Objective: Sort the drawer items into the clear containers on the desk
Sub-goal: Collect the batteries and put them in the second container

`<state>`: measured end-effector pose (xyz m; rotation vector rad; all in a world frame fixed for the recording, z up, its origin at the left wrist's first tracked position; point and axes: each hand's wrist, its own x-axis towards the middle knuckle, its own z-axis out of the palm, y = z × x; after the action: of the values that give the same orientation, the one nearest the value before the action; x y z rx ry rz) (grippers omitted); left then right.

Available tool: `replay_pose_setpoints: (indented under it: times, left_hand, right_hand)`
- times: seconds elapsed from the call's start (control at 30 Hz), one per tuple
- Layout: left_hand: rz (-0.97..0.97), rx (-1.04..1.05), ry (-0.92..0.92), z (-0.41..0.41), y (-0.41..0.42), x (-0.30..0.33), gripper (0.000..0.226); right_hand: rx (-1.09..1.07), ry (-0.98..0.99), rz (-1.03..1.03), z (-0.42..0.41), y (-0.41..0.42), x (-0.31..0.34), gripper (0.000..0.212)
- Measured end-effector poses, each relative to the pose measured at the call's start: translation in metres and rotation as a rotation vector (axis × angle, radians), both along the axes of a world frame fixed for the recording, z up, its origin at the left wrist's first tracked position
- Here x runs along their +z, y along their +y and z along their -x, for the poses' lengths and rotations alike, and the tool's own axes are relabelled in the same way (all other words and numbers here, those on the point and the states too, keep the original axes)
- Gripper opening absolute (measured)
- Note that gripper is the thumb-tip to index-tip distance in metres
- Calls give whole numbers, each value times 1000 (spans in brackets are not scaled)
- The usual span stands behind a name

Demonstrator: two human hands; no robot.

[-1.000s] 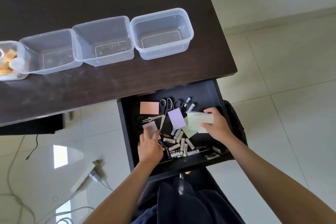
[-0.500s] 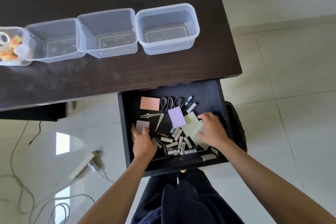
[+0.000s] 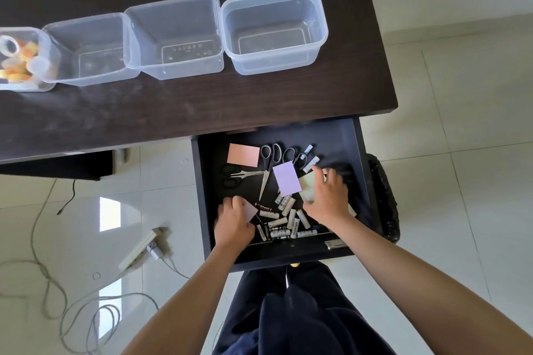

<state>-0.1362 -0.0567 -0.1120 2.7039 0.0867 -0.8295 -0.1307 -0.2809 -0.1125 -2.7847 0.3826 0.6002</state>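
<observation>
The dark drawer is pulled out under the desk. In it lie an orange note pad, a purple note pad, scissors and several batteries. My left hand pinches a small pink note pad at the drawer's front left. My right hand covers pale yellow note pads, thumb at their near edge and fingers at the far edge. Three clear containers stand bare on the desk. A fourth container at the left holds tape rolls.
A small metal item lies at the drawer's front right corner. A black bag hangs beside the drawer on the right. On the tiled floor to the left lie a power strip and loose cables. My dark-clothed legs are below the drawer.
My right hand has lowered the pale yellow pads from above the drawer onto its floor and spread over them. My left hand has shifted left and closed on the pink pad.
</observation>
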Motion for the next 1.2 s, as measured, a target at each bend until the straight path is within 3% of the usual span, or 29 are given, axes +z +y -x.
replay_pose_setpoints:
  times: [0.23, 0.47, 0.7, 0.8, 0.97, 1.1, 1.2]
  left_hand:
    - [-126, 79, -16, -1, -10, 11, 52]
    - [11, -311, -196, -20, -42, 10, 69]
    - [-62, -533, -106, -60, -79, -7, 85]
    - [-57, -521, -139, -63, -79, -5, 81]
    - [-69, -323, -196, -57, -53, 0, 78]
    - [-202, -203, -124, -49, -33, 0, 85]
    - [-179, -197, -189, -41, -29, 2, 80]
  right_hand:
    - [-10, -3, 101, 8, -16, 2, 71]
    - [199, -39, 133, 15, -9, -4, 69]
    - [208, 47, 81, 11, -14, 1, 62]
    - [216, 32, 72, 12, -19, 0, 61]
    - [209, 16, 49, 11, -21, -2, 58]
    - [47, -80, -52, -6, -20, -1, 42]
    - [-26, -115, -78, -27, -22, -1, 52]
